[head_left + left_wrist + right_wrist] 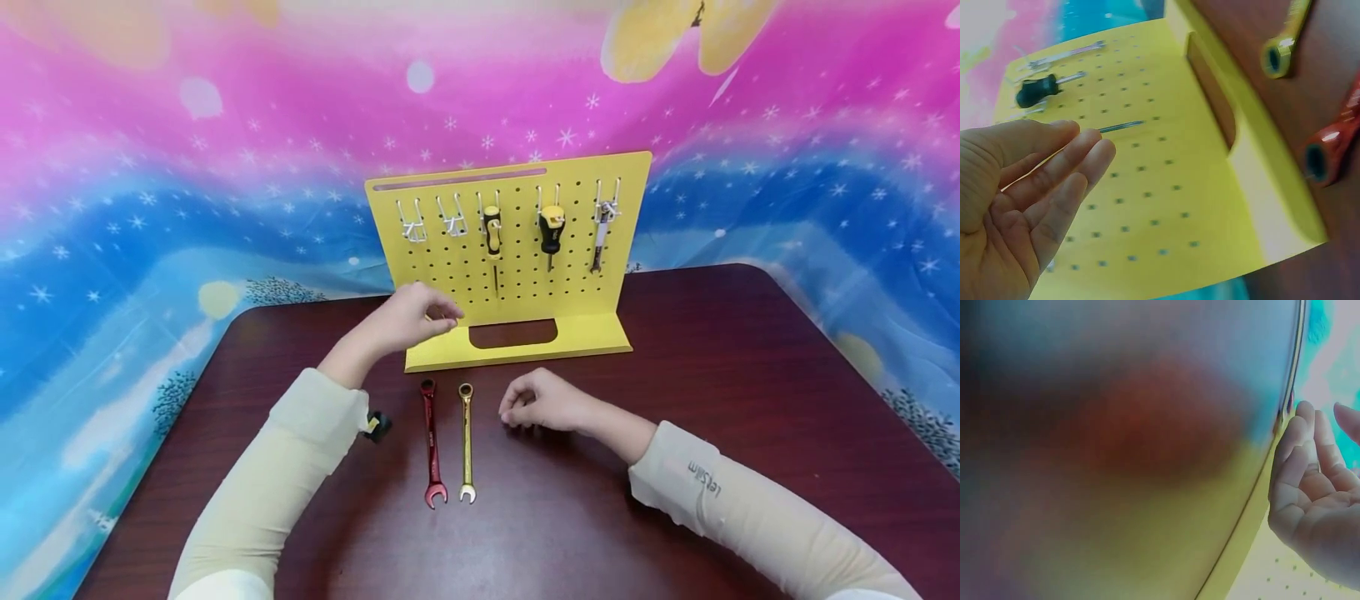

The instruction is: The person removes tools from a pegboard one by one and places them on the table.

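My left hand (418,318) hovers at the left front of a yellow pegboard (442,287), its fingers loosely bent and holding nothing. In the left wrist view the thumb comes close to the fingertips. On the table to the right of two wrenches rests my right hand (546,402), fingers loosely curled with nothing in them. The red combination wrench (431,442) and the gold combination wrench (467,442) lie side by side, open ends toward me. From the board hang a slim yellow-black screwdriver (492,232), a stubby screwdriver (551,229) and a silver wrench (601,237).
Two white hooks, the outer hook (412,227) and the inner hook (453,218), sit on the board's upper left. The board's foot stands on the dark brown table (705,350). Behind is a colourful printed cloth (300,150).
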`<state>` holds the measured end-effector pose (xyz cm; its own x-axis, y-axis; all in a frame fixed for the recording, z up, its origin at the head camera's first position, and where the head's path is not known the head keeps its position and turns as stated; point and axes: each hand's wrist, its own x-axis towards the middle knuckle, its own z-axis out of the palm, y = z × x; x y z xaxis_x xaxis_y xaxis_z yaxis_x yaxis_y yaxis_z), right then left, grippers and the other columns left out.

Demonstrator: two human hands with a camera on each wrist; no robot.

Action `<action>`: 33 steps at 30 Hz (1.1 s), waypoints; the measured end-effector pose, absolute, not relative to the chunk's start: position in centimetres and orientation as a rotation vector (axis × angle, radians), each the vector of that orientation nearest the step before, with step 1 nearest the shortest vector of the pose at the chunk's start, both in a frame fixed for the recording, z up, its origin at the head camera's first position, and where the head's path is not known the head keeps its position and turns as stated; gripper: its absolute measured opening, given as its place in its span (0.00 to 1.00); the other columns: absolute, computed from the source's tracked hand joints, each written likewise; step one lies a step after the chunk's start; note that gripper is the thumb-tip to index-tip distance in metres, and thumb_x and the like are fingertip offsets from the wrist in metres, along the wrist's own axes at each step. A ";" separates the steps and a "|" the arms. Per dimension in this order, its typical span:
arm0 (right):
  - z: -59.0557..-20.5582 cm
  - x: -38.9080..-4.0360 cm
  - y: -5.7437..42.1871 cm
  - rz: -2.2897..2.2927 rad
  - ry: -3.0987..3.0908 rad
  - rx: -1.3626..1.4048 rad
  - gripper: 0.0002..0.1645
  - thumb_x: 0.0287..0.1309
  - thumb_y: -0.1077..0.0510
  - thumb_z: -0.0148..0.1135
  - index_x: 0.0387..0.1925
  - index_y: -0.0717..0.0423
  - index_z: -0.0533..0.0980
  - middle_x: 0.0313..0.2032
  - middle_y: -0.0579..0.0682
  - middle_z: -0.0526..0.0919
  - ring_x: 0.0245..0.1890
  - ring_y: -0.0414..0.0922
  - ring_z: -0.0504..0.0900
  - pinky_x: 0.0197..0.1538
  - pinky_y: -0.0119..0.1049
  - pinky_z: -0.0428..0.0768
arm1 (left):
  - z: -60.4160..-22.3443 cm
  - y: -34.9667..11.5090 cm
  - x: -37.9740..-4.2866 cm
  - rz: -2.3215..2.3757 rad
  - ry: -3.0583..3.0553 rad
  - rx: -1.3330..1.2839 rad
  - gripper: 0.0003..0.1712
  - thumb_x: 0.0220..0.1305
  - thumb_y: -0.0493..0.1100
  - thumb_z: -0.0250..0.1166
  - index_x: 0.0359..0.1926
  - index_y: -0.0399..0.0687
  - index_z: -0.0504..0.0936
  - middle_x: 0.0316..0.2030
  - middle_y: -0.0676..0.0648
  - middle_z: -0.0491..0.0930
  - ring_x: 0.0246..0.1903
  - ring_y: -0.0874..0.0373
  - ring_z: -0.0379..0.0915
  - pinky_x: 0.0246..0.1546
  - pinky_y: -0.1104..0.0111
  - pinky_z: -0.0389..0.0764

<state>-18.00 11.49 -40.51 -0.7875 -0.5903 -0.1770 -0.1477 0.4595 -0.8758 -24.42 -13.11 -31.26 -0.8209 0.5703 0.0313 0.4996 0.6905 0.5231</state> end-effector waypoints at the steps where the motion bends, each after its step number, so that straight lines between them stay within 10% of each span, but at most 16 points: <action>1: -40.4 -18.3 11.7 -1.294 2.265 -0.601 0.06 0.58 0.65 0.65 0.36 0.66 0.82 0.28 0.62 0.86 0.25 0.47 0.82 0.28 0.42 0.83 | -30.7 -13.0 -24.5 0.795 2.773 0.897 0.12 0.68 0.39 0.64 0.49 0.42 0.87 0.46 0.43 0.88 0.45 0.52 0.85 0.47 0.58 0.85; 25: -40.3 -25.2 12.0 -1.672 2.500 -0.318 0.17 0.65 0.61 0.62 0.51 0.68 0.79 0.42 0.58 0.86 0.41 0.55 0.84 0.43 0.39 0.84 | -22.3 -9.4 -27.4 1.062 2.946 1.045 0.17 0.70 0.38 0.61 0.58 0.40 0.81 0.53 0.43 0.83 0.53 0.55 0.79 0.55 0.64 0.82; 33: -40.2 -26.9 10.9 -1.713 2.531 -0.255 0.20 0.67 0.61 0.60 0.59 0.63 0.76 0.50 0.62 0.83 0.45 0.56 0.83 0.53 0.52 0.83 | -22.7 -8.6 -29.5 1.092 2.953 0.948 0.19 0.71 0.39 0.60 0.60 0.43 0.79 0.55 0.46 0.83 0.55 0.57 0.77 0.59 0.67 0.78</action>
<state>-26.89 10.88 -40.21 -0.9834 -0.1785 0.0314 -0.0955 0.3631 -0.9268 -29.51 -8.55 -22.68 -0.8239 0.4666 0.3215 0.5635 0.6153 0.5512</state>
